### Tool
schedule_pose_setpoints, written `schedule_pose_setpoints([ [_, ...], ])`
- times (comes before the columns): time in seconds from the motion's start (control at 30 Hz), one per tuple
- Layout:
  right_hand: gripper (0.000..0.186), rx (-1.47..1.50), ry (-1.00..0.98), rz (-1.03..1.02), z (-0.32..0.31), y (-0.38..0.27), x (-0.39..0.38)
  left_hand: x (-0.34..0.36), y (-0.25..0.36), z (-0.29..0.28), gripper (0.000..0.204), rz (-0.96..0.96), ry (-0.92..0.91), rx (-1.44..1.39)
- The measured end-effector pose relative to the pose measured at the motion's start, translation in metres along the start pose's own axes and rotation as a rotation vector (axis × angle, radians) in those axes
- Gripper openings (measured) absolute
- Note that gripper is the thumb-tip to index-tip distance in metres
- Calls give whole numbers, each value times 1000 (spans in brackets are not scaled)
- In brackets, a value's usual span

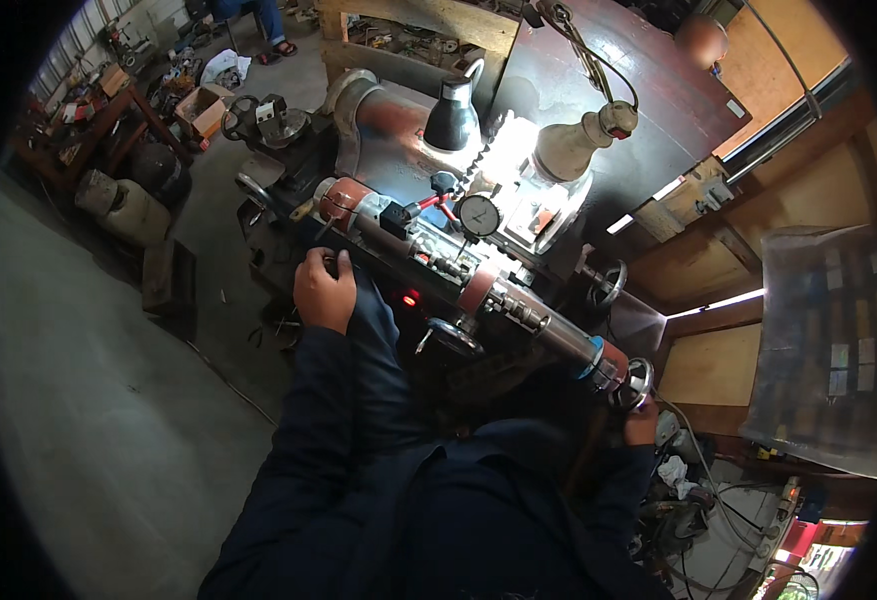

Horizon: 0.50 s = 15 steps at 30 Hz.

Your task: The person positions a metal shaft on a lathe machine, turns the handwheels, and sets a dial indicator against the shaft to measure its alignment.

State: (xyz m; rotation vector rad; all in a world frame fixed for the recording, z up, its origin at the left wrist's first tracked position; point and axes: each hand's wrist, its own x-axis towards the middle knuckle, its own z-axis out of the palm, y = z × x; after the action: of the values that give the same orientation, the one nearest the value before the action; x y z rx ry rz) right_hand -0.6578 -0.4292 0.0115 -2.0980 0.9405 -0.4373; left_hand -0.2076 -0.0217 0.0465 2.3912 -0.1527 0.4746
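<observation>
A long bench machine with a red and grey cylindrical body lies diagonally ahead of me, its metal shaft (524, 313) running down to the right. At its lower right end, my right hand (642, 424) is closed at the rim of a metal handwheel (641, 384); part of the fingers is hidden. Beside the machine's left end, my left hand (325, 292) has curled fingers around something small and dark, too hidden to name. A round dial gauge (480, 215) stands over the middle, next to red jointed arms (429, 203). Another handwheel (455, 338) sits on the near side.
A black lamp (453, 122) and a beige lamp (571, 146) light the machine. Behind stands a dark red metal table (649, 70). A gas cylinder (122, 205) and cardboard box (200, 110) are at left. Cables hang at lower right. Two other people show partly at the top.
</observation>
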Motion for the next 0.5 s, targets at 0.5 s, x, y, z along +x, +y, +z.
schedule_pose_setpoints([
  [0.5,36,-56,238,-137,-13,-57,80,-3,-9,11,15,28,145,-64],
])
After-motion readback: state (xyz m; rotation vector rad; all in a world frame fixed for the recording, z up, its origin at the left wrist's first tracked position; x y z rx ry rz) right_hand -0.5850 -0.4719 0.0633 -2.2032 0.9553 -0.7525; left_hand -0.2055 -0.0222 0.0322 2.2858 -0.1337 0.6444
